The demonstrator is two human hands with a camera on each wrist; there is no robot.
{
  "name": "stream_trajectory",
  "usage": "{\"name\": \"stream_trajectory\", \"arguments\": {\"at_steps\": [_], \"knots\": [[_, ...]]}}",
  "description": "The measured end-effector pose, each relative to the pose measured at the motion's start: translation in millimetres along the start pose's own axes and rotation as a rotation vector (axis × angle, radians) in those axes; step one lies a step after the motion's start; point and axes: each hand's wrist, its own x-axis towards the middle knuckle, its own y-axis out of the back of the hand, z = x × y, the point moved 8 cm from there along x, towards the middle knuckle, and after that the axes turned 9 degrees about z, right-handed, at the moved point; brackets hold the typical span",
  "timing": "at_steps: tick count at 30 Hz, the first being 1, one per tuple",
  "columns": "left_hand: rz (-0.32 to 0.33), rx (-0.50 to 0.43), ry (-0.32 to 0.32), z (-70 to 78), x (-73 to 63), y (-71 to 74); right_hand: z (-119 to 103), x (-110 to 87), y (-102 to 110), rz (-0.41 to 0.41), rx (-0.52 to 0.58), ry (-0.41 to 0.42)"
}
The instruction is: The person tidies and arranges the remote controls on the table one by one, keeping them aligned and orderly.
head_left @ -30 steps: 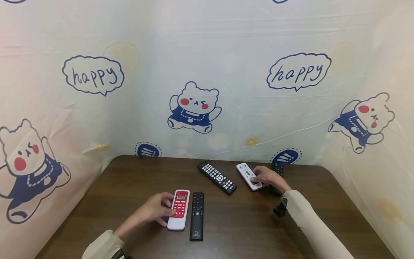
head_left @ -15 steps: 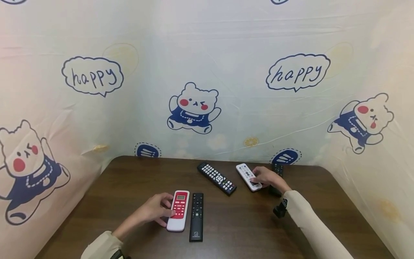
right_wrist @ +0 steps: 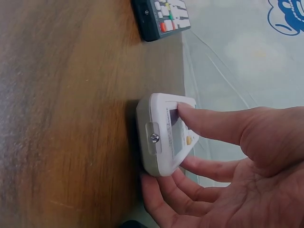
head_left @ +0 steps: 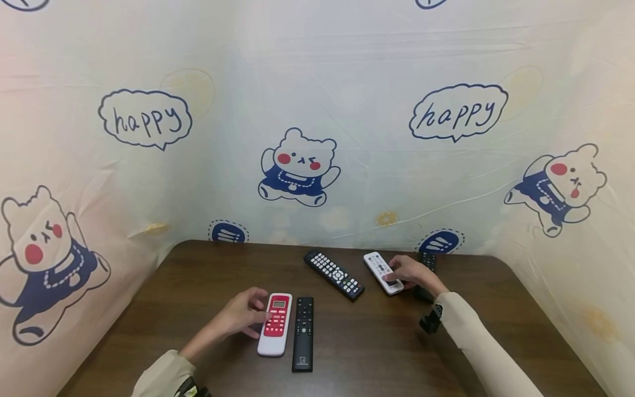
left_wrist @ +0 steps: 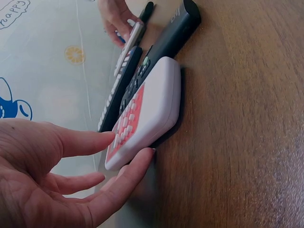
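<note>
My left hand (head_left: 240, 314) is at the left side of a red-and-white remote control (head_left: 272, 346) that lies flat on the table. In the left wrist view its thumb tip touches the red keypad's edge, while the fingers are spread loosely alongside the casing. At the back right, my right hand (head_left: 414, 273) pinches a white remote control (head_left: 375, 264) near its lower end. The right wrist view shows the right thumb on that white remote's face and the fingers against its far side and lower edge. This remote appears to rest on the table.
A slim black remote (head_left: 303, 347) lies just right of the red-and-white one. Farther back is a black remote with white buttons (head_left: 334, 274). Another dark remote (head_left: 428, 261) is partly hidden behind my right hand. A printed curtain (head_left: 367, 176) rises behind the wooden table (head_left: 377, 342).
My left hand has loosened on the red-and-white remote: its thumb has slid up and its fingers have spread. The right hand and the remotes look unmoved, apart from a slight shift of the view.
</note>
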Motion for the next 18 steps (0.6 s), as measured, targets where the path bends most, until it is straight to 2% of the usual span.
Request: {"name": "stream_trajectory", "arguments": {"at_steps": [10,18], "knots": [[0.04,0.021,0.0,-1.6,3.2,-4.1,4.3,-6.1,-4.0,-0.008,-0.011,-0.005],[0.044,0.005,-0.006,-4.7,3.5,-5.8,4.0,-3.2,-8.4,0.028,-0.11,-0.012]]}}
